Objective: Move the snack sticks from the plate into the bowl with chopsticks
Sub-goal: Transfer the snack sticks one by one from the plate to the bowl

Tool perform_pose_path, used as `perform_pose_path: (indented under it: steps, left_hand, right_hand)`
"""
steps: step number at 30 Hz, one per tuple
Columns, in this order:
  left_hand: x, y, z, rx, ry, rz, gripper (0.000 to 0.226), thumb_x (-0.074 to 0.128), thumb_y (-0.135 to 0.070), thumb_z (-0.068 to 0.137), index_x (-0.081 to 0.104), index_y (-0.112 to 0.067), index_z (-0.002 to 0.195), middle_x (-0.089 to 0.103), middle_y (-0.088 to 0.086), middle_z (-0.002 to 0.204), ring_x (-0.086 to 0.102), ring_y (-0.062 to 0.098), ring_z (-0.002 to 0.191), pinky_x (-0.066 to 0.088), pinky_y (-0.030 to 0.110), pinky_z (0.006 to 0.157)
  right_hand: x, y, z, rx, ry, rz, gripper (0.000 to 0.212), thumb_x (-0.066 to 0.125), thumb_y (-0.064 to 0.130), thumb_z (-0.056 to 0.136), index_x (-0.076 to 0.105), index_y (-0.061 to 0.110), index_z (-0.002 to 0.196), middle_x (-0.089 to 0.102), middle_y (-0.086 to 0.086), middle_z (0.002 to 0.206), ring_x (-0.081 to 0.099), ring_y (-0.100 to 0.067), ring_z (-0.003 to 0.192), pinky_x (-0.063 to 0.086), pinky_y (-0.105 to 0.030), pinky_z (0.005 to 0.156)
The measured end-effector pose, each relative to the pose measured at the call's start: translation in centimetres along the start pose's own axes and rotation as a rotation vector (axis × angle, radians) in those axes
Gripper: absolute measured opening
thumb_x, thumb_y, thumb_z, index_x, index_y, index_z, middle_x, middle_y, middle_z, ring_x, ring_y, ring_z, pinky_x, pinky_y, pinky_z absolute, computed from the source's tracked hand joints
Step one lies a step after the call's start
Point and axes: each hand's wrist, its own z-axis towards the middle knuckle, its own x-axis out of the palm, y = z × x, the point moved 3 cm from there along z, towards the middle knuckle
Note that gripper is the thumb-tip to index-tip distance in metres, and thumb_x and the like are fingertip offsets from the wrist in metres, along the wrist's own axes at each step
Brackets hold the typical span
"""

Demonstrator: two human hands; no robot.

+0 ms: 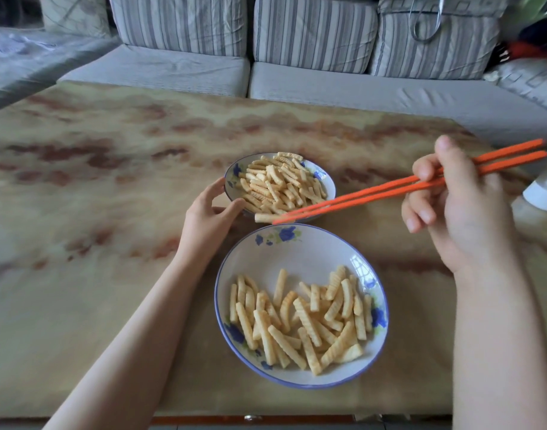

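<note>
The right hand [461,212] holds a pair of orange chopsticks [387,189]; its grip is closed around their upper part, with the thumb on top. The chopstick tips are pressed together on one snack stick [264,217], which hangs at the near rim of the bowl [323,178], just above the narrow gap between bowl and plate [297,246]. The bowl is already heaped with snack sticks up to its rim. The left hand [208,212] has its grip half open around the left edge of the bowl, thumb and fingers touching the rim.

The plate lies just in front of the bowl, almost touching it. Many snack sticks [300,321] lie in its near half; its far half is bare. The near edge of the plate is close to the front edge of the counter [95,212]. To the left of both dishes the counter is wide and free. On the right, a white object [543,193] stands at the picture's edge. Behind the counter is a striped sofa [312,35].
</note>
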Motion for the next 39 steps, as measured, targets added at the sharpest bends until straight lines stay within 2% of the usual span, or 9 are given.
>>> perform_pose_path:
  steps: [5,8,15,21,25,29,31,34,39]
  left_hand:
    - [0.0,-0.1,-0.1,-0.027,-0.002,-0.028,0.048,0.066,-0.021,0.091,0.055,-0.024,0.137,0.069,-0.017,0.102,0.072,0.009,0.079,0.054,0.012,0.068]
    - [0.0,-0.2,-0.2,-0.027,-0.002,-0.026,0.047,0.066,-0.020,0.091,0.056,-0.024,0.137,0.065,-0.024,0.091,0.068,-0.005,0.071,0.050,0.007,0.064]
    - [0.0,-0.1,-0.2,-0.015,0.012,-0.036,0.050,0.066,-0.024,0.091,0.053,-0.024,0.139,0.063,-0.011,0.129,0.072,0.010,0.085,0.056,0.017,0.071]
    - [0.1,0.0,-0.1,-0.014,0.012,-0.040,0.049,0.066,-0.022,0.091,0.054,-0.024,0.139,0.063,-0.011,0.128,0.072,0.014,0.084,0.057,0.018,0.067]
    - [0.1,0.1,-0.1,-0.012,0.014,-0.036,0.048,0.066,-0.021,0.091,0.055,-0.025,0.137,0.066,-0.011,0.125,0.072,0.013,0.082,0.058,0.020,0.070]
    - [0.1,0.0,-0.1,-0.036,0.007,-0.030,0.047,0.066,-0.021,0.091,0.056,-0.025,0.136,0.070,-0.014,0.102,0.072,0.013,0.081,0.057,0.019,0.071]
    - [0.0,-0.1,-0.1,-0.032,0.003,-0.023,0.046,0.066,-0.020,0.091,0.056,-0.024,0.136,0.068,-0.019,0.099,0.071,0.009,0.081,0.052,0.010,0.066]
    - [0.1,-0.1,-0.2,-0.030,0.001,-0.030,0.047,0.066,-0.020,0.091,0.056,-0.023,0.136,0.067,-0.020,0.098,0.068,0.001,0.076,0.046,0.005,0.059]
    - [0.0,-0.1,-0.2,-0.024,0.001,-0.035,0.048,0.066,-0.021,0.091,0.055,-0.023,0.138,0.067,-0.015,0.112,0.070,0.005,0.080,0.051,0.009,0.063]
  right_hand:
    - [1.4,-1.0,0.0,-0.041,-0.196,0.064,0.043,0.040,0.021,0.103,0.046,0.016,0.061,0.049,0.008,0.051,0.037,-0.011,0.030,0.029,-0.028,0.041]
    - [3.1,-2.0,-0.4,-0.055,-0.205,0.022,0.043,0.038,0.022,0.104,0.045,0.013,0.063,0.049,0.005,0.042,0.040,-0.010,0.028,0.031,-0.035,0.043]
    - [6.3,-4.2,-0.8,-0.056,-0.107,-0.079,0.044,0.039,0.028,0.104,0.051,0.013,0.064,0.044,-0.001,0.035,0.048,-0.023,0.033,0.036,-0.019,0.037]
    - [6.2,-4.5,-0.7,-0.085,-0.008,-0.122,0.042,0.040,0.028,0.103,0.054,0.010,0.068,0.050,-0.011,0.045,0.054,-0.032,0.040,0.036,-0.019,0.039]
    - [5.3,-3.2,-0.6,-0.110,0.004,-0.134,0.044,0.039,0.031,0.103,0.053,0.014,0.065,0.049,-0.004,0.038,0.053,-0.028,0.036,0.032,-0.024,0.039]
    - [3.2,-1.2,-0.4,-0.109,0.072,-0.167,0.048,0.037,0.026,0.104,0.052,0.016,0.060,0.045,-0.004,0.039,0.042,-0.019,0.028,0.027,-0.030,0.037]
    - [2.0,-0.3,-0.3,-0.090,0.128,-0.177,0.053,0.039,0.025,0.103,0.056,0.019,0.054,0.041,-0.024,0.053,0.035,-0.018,0.027,0.028,-0.021,0.034]
    - [0.8,0.5,-0.4,-0.044,0.191,-0.268,0.055,0.039,0.026,0.103,0.058,0.020,0.052,0.036,-0.035,0.061,0.028,-0.016,0.026,0.026,-0.018,0.033]
    - [0.3,0.3,-0.6,0.041,0.254,-0.356,0.046,0.036,0.026,0.103,0.049,0.006,0.064,0.028,0.001,0.032,0.020,-0.013,0.024,0.019,-0.017,0.033]
